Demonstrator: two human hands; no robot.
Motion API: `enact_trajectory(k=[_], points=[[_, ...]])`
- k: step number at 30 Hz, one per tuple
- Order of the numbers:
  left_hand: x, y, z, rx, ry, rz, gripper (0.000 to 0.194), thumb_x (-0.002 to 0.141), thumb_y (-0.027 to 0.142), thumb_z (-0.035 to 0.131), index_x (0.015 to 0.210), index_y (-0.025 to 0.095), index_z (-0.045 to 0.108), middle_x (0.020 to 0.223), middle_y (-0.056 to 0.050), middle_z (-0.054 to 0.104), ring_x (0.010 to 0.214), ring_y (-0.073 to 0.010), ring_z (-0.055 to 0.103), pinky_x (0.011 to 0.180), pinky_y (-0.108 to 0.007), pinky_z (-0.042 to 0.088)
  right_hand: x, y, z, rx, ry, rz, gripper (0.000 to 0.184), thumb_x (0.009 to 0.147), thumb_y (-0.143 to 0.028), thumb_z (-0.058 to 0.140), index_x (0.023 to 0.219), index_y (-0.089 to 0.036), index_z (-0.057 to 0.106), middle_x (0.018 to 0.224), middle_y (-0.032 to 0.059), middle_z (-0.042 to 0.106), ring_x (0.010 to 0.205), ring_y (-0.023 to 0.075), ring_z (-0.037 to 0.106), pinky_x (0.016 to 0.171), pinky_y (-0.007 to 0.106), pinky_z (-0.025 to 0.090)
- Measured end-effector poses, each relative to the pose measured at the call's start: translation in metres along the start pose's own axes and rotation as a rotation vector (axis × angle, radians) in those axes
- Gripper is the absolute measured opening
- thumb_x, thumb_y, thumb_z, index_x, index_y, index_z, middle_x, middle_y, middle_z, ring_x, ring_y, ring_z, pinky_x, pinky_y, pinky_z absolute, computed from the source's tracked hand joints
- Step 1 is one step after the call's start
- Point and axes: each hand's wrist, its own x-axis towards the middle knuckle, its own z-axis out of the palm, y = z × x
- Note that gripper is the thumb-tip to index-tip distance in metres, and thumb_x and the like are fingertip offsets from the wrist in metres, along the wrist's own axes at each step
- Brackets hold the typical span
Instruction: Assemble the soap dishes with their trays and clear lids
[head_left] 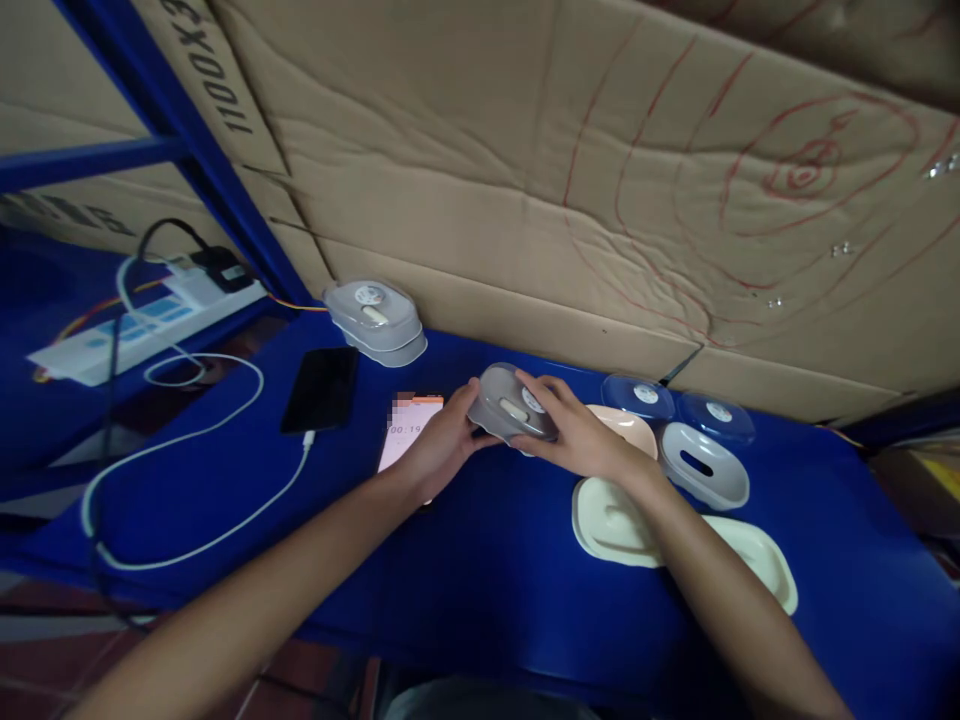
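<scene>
Both of my hands hold one grey oval container (508,405) with a clear lid, just above the blue table (480,590). My left hand (441,445) grips its left end with curled fingers. My right hand (577,432) wraps over its right side and top. Under my left hand lies a phone with a lit timer screen (409,430). To the right sit a grey base with a slot (705,465), two clear lids (637,393) and cream trays (607,520).
A stack of closed grey containers (375,320) stands at the back by the cardboard wall (600,180). A black phone (321,390) lies charging on a white cable (187,440). A power strip (142,325) sits at far left beside a blue frame.
</scene>
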Motion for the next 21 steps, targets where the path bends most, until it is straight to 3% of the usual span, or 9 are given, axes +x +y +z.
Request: enact_trajectory(k=[3, 5, 7, 10, 14, 16, 18, 21], points=[[0.006, -0.007, -0.006, 0.279, 0.186, 0.104, 0.069, 0.100, 0.032, 0.057, 0.162, 0.023, 0.030, 0.160, -0.015, 0.049, 0.147, -0.0291, 0.048, 0.121, -0.051, 0.039, 0.001, 0.007, 0.010, -0.087, -0.019, 0.025, 0.091, 0.093, -0.045, 0.076, 0.167, -0.032, 0.024, 0.157, 0.0185, 0.039, 0.142, 0.0394, 0.048, 0.114, 0.061, 0.046], [0.005, -0.010, -0.008, 0.570, 0.162, 0.233, 0.069, 0.097, 0.031, 0.059, 0.161, 0.025, 0.033, 0.166, -0.013, 0.039, 0.155, -0.0277, 0.037, 0.128, -0.051, 0.028, 0.001, 0.005, 0.013, -0.103, -0.041, 0.019, 0.093, 0.089, -0.042, 0.080, 0.165, -0.030, 0.028, 0.155, 0.0184, 0.042, 0.139, 0.0385, 0.051, 0.111, 0.059, 0.049], [-0.002, -0.010, -0.007, 0.852, 0.083, 0.392, 0.063, 0.099, 0.034, 0.057, 0.158, 0.025, 0.039, 0.169, -0.011, 0.034, 0.159, -0.0267, 0.030, 0.131, -0.050, 0.021, -0.001, -0.002, 0.014, -0.111, -0.079, 0.017, 0.094, 0.084, -0.039, 0.085, 0.162, -0.028, 0.034, 0.151, 0.0184, 0.046, 0.132, 0.0371, 0.056, 0.108, 0.057, 0.051], [-0.016, -0.005, -0.004, 1.200, -0.112, 0.526, 0.062, 0.101, 0.045, 0.057, 0.158, 0.027, 0.041, 0.170, -0.012, 0.034, 0.157, -0.0291, 0.034, 0.129, -0.051, 0.028, -0.007, -0.011, 0.006, -0.116, -0.171, 0.003, 0.097, 0.078, -0.039, 0.090, 0.159, -0.024, 0.040, 0.152, 0.0196, 0.049, 0.135, 0.0384, 0.055, 0.109, 0.058, 0.049], [-0.027, -0.001, -0.002, 1.572, -0.376, 0.554, 0.103, 0.083, 0.066, 0.078, 0.165, 0.028, 0.030, 0.167, -0.017, 0.040, 0.153, -0.0401, 0.039, 0.122, -0.060, 0.036, -0.023, -0.009, -0.039, -0.085, -0.334, -0.024, 0.089, 0.085, -0.050, 0.083, 0.160, -0.028, 0.042, 0.166, 0.0139, 0.043, 0.156, 0.0358, 0.037, 0.124, 0.054, 0.037], [-0.030, -0.001, -0.002, 1.662, -0.405, 0.600, 0.099, 0.082, 0.062, 0.080, 0.163, 0.028, 0.035, 0.163, -0.016, 0.046, 0.148, -0.0409, 0.045, 0.120, -0.061, 0.037, -0.034, -0.005, -0.067, -0.141, -0.267, 0.045, 0.076, 0.095, -0.046, 0.074, 0.161, -0.028, 0.042, 0.167, 0.0113, 0.043, 0.158, 0.0325, 0.034, 0.126, 0.051, 0.035], [-0.032, -0.002, -0.002, 1.703, -0.402, 0.627, 0.083, 0.085, 0.050, 0.081, 0.157, 0.028, 0.045, 0.158, -0.013, 0.052, 0.140, -0.0385, 0.053, 0.118, -0.057, 0.041, -0.048, -0.002, -0.085, -0.250, -0.117, 0.145, 0.062, 0.102, -0.036, 0.064, 0.159, -0.025, 0.045, 0.163, 0.0122, 0.049, 0.154, 0.0315, 0.042, 0.124, 0.052, 0.038], [-0.034, 0.000, -0.003, 1.721, -0.366, 0.649, 0.074, 0.081, 0.034, 0.080, 0.149, 0.025, 0.052, 0.151, -0.014, 0.057, 0.134, -0.0369, 0.058, 0.115, -0.055, 0.044, -0.072, 0.004, -0.085, -0.351, -0.070, 0.159, 0.042, 0.106, -0.023, 0.054, 0.148, -0.026, 0.058, 0.153, 0.0096, 0.061, 0.144, 0.0297, 0.054, 0.119, 0.053, 0.043]])
